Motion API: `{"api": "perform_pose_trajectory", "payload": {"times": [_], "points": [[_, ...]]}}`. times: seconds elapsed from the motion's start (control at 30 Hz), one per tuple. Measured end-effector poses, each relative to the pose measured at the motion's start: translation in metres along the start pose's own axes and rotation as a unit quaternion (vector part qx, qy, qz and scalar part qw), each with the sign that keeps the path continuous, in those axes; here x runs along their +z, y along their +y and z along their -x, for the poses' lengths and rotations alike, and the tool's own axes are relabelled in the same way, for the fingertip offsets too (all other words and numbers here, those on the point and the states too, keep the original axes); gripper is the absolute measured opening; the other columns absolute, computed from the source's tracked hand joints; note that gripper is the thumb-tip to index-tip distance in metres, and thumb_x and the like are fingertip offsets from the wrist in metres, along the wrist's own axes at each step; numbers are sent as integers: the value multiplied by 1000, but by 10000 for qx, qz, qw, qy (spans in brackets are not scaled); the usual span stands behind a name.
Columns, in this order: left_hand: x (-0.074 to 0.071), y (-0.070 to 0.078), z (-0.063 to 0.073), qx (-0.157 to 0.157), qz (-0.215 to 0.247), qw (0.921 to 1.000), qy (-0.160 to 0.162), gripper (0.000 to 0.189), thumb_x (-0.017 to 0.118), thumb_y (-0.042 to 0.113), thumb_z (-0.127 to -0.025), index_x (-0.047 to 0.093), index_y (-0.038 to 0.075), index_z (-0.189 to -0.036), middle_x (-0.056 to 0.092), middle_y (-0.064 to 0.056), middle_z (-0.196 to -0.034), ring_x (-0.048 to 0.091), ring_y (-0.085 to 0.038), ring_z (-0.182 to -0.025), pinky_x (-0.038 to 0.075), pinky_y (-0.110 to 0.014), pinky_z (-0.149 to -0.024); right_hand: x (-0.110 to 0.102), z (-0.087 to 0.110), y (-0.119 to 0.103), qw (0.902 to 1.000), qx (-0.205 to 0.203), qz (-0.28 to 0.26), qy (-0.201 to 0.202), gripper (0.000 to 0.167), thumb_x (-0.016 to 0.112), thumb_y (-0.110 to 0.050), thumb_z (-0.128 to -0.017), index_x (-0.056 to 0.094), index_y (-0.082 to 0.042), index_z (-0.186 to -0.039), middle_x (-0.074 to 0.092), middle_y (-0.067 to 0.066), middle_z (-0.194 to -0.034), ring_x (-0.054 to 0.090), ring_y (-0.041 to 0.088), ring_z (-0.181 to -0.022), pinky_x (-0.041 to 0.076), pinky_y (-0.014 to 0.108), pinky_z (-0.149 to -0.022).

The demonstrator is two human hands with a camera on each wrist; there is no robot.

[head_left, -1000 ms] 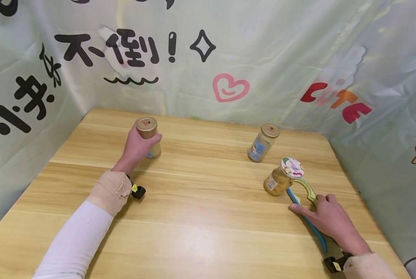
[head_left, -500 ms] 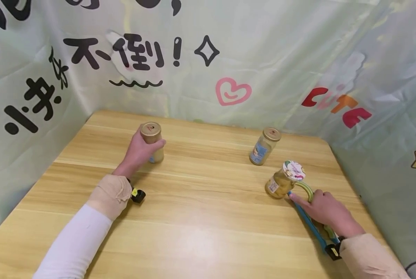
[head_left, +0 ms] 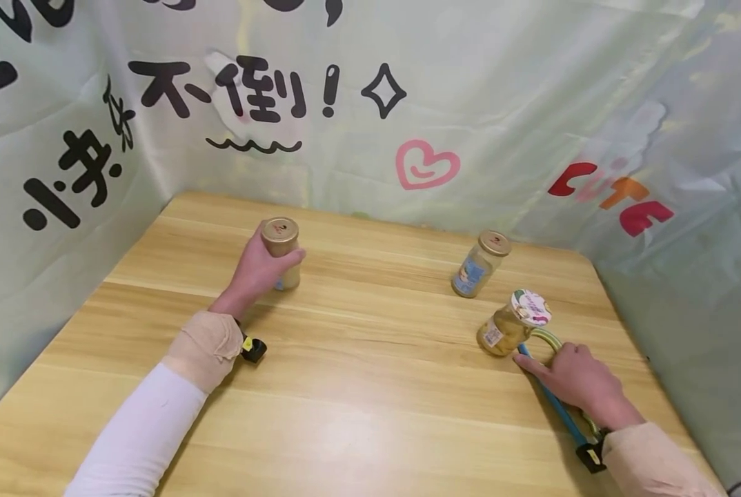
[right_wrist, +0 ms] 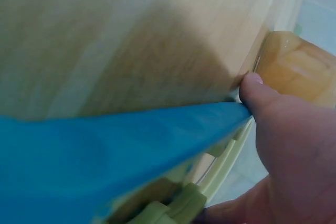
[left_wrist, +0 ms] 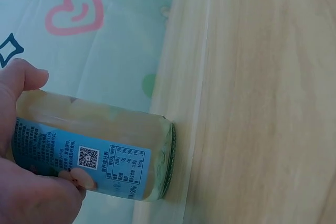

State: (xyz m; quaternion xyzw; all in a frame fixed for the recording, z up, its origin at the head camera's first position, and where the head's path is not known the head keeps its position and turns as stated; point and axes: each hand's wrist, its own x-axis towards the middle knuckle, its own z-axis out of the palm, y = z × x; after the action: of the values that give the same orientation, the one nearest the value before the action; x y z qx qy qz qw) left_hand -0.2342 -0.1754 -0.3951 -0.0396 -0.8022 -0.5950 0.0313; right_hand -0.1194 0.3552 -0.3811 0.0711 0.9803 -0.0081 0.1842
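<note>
My left hand [head_left: 261, 266] grips an upright glass jar [head_left: 291, 277] with a gold lid, thumb on one side and fingers behind. Its blue label shows a QR code and printed text in the left wrist view. My right hand [head_left: 584, 379] holds a blue-and-green curved tool [head_left: 561, 413], which resembles a jar opener, low over the table. The thumb lies at the tool's blue edge [right_wrist: 121, 142], and fingers reach round the green side [right_wrist: 228, 163]. Just beyond the thumb stands a jar of yellowish fruit pieces [head_left: 501, 333] with a patterned white lid.
Another gold-lidded jar [head_left: 477, 266] with a blue label stands behind the fruit jar. The wooden table [head_left: 370, 359] is backed by a pale printed cloth [head_left: 346, 172], which also hangs at both sides.
My right hand has shifted forward and left along the blue-and-green tool, its thumb closer to the fruit jar. My left hand keeps its grip on the gold-lidded jar. The head view has shifted slightly.
</note>
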Motion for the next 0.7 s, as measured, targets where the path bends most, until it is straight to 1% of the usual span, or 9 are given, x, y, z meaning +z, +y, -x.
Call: {"api": "perform_pose_trajectory", "payload": {"times": [0.13, 0.23, 0.3, 0.37, 0.47, 0.53, 0.6, 0.63, 0.7], "points": [[1, 1, 2, -2, -37, 10000, -75, 71, 75, 29, -93, 37, 8, -150, 56, -17, -137, 57, -34, -128, 46, -54, -113, 1, 3, 9, 9997, 116, -191, 111, 120, 38, -84, -93, 40, 32, -122, 45, 51, -111, 61, 49, -83, 52, 59, -70], [1, 1, 4, -2, -45, 10000, -61, 71, 76, 28, -93, 38, 8, -149, 57, -17, -137, 57, -35, -128, 46, -54, -112, 1, 6, 15, 9988, 161, -390, 247, 116, 42, -81, -94, 39, 32, -119, 43, 52, -111, 60, 51, -83, 52, 59, -70], [1, 0, 6, 18, -43, 10000, -58, 71, 75, 28, -93, 38, 8, -150, 56, -17, -137, 57, -35, -129, 46, -54, -113, 0, 7, 19, 9979, 159, -501, 366, 110, 44, -79, -94, 41, 29, -114, 45, 50, -108, 60, 48, -83, 52, 57, -68], [0, 0, 8, 22, -26, 10000, -58, 71, 75, 28, -93, 38, 8, -150, 56, -17, -138, 57, -35, -130, 45, -55, -113, -2, 8, 23, 9969, 159, -618, 469, 101, 46, -77, -94, 45, 24, -108, 50, 47, -105, 59, 43, -82, 52, 53, -66], [-1, -1, 11, -9, -27, 10000, -76, 71, 75, 29, -93, 38, 9, -150, 56, -16, -139, 56, -35, -131, 45, -55, -114, -5, 11, 28, 9947, 139, -691, 751, 95, 49, -72, -95, 47, 22, -105, 53, 45, -102, 59, 45, -83, 52, 53, -68], [-1, -1, 14, -30, -39, 9999, -93, 72, 75, 30, -93, 38, 10, -151, 55, -16, -140, 56, -34, -131, 45, -56, -113, -7, 15, 31, 9919, 163, -731, 1028, 96, 50, -70, -96, 47, 25, -109, 51, 48, -105, 58, 52, -86, 51, 58, -72], [-2, 0, 18, -34, -53, 9999, -111, 72, 75, 31, -94, 37, 10, -151, 55, -16, -141, 56, -34, -131, 45, -56, -113, -9, 18, 31, 9873, 237, -824, 1340, 98, 50, -67, -97, 42, 28, -122, 47, 51, -112, 55, 62, -96, 47, 67, -78], [-2, 0, 19, -28, -58, 9999, -120, 72, 75, 31, -94, 37, 10, -151, 55, -16, -141, 56, -34, -131, 45, -56, -113, -10, 20, 32, 9842, 285, -925, 1484, 99, 51, -66, -98, 39, 27, -128, 44, 52, -116, 52, 64, -99, 45, 70, -80], [-2, 0, 21, 6, -49, 9999, -127, 72, 75, 30, -93, 37, 9, -151, 55, -16, -140, 56, -35, -130, 46, -56, -112, -12, 25, 32, 9777, 396, -1112, 1737, 98, 50, -65, -98, 31, 23, -139, 39, 51, -122, 48, 67, -102, 42, 72, -80]]}}
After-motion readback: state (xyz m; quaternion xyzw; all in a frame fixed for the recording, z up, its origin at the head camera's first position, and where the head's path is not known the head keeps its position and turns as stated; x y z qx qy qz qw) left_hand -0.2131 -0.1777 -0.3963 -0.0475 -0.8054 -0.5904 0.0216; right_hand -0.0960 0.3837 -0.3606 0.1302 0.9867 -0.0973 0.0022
